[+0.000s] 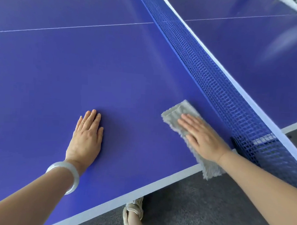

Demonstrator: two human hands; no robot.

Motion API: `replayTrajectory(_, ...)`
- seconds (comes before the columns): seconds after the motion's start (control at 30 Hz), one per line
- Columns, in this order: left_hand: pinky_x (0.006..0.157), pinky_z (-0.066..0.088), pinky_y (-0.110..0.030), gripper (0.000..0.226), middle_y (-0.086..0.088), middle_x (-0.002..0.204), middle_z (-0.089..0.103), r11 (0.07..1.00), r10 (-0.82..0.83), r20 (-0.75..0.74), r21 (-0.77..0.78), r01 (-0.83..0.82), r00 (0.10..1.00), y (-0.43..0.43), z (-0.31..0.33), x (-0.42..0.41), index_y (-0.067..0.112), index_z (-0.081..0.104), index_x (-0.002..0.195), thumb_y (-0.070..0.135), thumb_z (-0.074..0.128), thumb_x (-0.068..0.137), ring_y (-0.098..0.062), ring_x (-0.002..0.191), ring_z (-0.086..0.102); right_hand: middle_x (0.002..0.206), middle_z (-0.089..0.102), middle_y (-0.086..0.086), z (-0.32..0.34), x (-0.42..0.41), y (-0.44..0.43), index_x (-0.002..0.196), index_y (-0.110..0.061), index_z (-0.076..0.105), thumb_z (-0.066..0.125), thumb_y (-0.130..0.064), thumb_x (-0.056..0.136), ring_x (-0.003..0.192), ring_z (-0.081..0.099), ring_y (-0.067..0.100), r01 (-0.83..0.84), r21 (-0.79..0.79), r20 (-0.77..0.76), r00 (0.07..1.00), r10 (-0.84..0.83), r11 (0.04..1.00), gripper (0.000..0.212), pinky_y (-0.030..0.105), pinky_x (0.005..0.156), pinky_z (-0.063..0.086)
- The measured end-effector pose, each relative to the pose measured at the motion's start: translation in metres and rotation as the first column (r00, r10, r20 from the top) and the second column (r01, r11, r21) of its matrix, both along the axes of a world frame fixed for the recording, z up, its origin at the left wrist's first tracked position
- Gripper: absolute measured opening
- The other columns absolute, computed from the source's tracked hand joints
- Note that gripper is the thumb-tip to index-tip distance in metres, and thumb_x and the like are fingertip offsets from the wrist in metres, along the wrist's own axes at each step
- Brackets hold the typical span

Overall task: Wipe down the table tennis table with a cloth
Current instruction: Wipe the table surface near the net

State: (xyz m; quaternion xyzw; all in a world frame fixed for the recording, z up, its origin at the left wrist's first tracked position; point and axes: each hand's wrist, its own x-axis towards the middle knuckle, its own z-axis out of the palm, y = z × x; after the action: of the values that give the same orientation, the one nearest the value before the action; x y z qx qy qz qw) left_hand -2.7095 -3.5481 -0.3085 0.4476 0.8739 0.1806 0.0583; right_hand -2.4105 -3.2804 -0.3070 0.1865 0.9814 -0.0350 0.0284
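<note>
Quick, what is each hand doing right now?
Left hand: open, flat on the blue table, holding nothing.
Right hand: open, fingers straight, pressing the grey cloth onto the table beside the net.

Cloth [174,115] on table [78,75] beside net [205,72]; right hand [200,136] atop, left hand [87,135] leftward.

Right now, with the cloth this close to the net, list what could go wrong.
1. The cloth lies beside the net; a stroke that way may snag the mesh.
2. One end of the cloth hangs over the edge of the table, pinned only by the flat right hand; it could slide off.
3. The bracelet sits low behind the left hand and might knock the table.
</note>
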Motion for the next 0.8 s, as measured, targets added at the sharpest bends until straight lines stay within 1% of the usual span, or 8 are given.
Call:
replayTrajectory(0.1, 0.124, 0.008, -0.039, 0.048, -0.014, 0.158, 0.029, 1.0, 0.002, -0.007, 0.008, -0.002, 1.0, -0.001, -0.001, 0.001, -0.001, 0.037, 0.148, 0.014, 0.042, 0.103, -0.027, 0.149, 0.019, 0.166, 0.003, -0.009, 0.003, 0.016, 0.032, 0.158, -0.029, 0.013, 0.013, -0.045, 0.105, 0.152, -0.003, 0.006, 0.359, -0.091, -0.039, 0.931, -0.364, 0.929, 0.055, 0.045, 0.125, 0.013)
replayTrajectory(0.17, 0.124, 0.007, -0.039, 0.048, -0.014, 0.158, 0.028, 1.0, 0.015, -0.015, 0.004, -0.015, 1.0, 0.001, -0.003, 0.002, -0.001, 0.035, 0.148, 0.014, 0.04, 0.103, -0.027, 0.15, 0.019, 0.166, 0.0, -0.011, 0.001, 0.014, 0.034, 0.158, -0.03, 0.013, 0.014, -0.046, 0.103, 0.152, -0.004, 0.005, 0.454, -0.134, -0.031, 0.887, -0.461, 0.881, 0.057, 0.044, 0.125, 0.01)
replayTrajectory(0.27, 0.124, 0.004, -0.037, 0.049, -0.013, 0.16, 0.025, 0.999, 0.04, -0.036, -0.002, -0.04, 0.999, 0.003, -0.004, 0.004, -0.001, 0.033, 0.149, 0.015, 0.037, 0.103, -0.026, 0.15, 0.016, 0.166, -0.006, -0.006, -0.001, -0.003, 0.009, 0.159, -0.027, 0.003, 0.004, -0.049, 0.101, 0.152, -0.008, 0.012, 0.538, -0.02, 0.0, 0.843, -0.538, 0.843, 0.062, 0.042, 0.126, 0.006)
replayTrajectory(0.47, 0.123, 0.001, -0.03, 0.047, -0.008, 0.161, 0.023, 0.996, 0.053, 0.061, 0.067, -0.057, 0.997, 0.002, 0.002, 0.001, 0.003, 0.035, 0.149, 0.007, 0.035, 0.102, -0.021, 0.151, 0.015, 0.165, -0.009, 0.009, -0.004, -0.09, -0.112, 0.158, -0.013, -0.006, -0.005, -0.045, 0.096, 0.153, -0.009, 0.026, 0.448, -0.001, -0.021, 0.894, -0.447, 0.894, 0.07, 0.046, 0.125, 0.002)
replayTrajectory(0.57, 0.119, 0.003, -0.018, 0.044, -0.002, 0.158, 0.032, 0.97, 0.108, 0.284, 0.181, -0.164, 0.953, 0.002, 0.009, -0.004, 0.008, 0.046, 0.144, 0.003, 0.032, 0.103, -0.015, 0.149, 0.02, 0.165, -0.01, 0.016, -0.006, -0.144, -0.185, 0.158, -0.008, -0.003, 0.002, -0.041, 0.097, 0.153, -0.008, 0.032, 0.36, -0.066, -0.048, 0.931, -0.363, 0.931, 0.07, 0.052, 0.122, 0.001)
replayTrajectory(0.7, 0.115, 0.013, -0.015, 0.044, 0.009, 0.152, 0.041, 0.903, 0.153, 0.636, 0.221, -0.369, 0.756, -0.001, 0.023, -0.007, 0.021, 0.052, 0.14, 0.007, 0.034, 0.103, -0.007, 0.145, 0.027, 0.165, -0.011, 0.017, -0.005, -0.195, -0.249, 0.158, -0.008, -0.003, 0.014, -0.04, 0.103, 0.153, -0.013, 0.03, 0.248, -0.14, -0.043, 0.966, -0.256, 0.959, 0.066, 0.053, 0.121, -0.007)
replayTrajectory(0.77, 0.116, 0.023, -0.023, 0.043, 0.011, 0.148, 0.046, 0.857, 0.181, 0.697, 0.234, -0.459, 0.694, -0.009, 0.029, -0.008, 0.024, 0.053, 0.139, 0.01, 0.035, 0.103, -0.007, 0.14, 0.035, 0.166, -0.005, 0.01, -0.002, -0.201, -0.248, 0.159, -0.012, 0.007, 0.024, -0.036, 0.104, 0.153, -0.011, 0.023, 0.213, -0.281, -0.104, 0.963, -0.25, 0.936, 0.062, 0.046, 0.123, -0.007)
replayTrajectory(0.8, 0.116, 0.025, -0.025, 0.042, 0.01, 0.148, 0.045, 0.853, 0.215, 0.653, 0.236, -0.465, 0.726, -0.015, 0.03, -0.007, 0.023, 0.052, 0.14, 0.01, 0.035, 0.103, -0.008, 0.139, 0.036, 0.167, 0.005, 0.005, 0.002, -0.199, -0.243, 0.158, -0.014, 0.019, 0.031, -0.029, 0.105, 0.154, -0.004, 0.019, 0.183, -0.447, -0.183, 0.939, -0.29, 0.876, 0.057, 0.041, 0.124, -0.004)
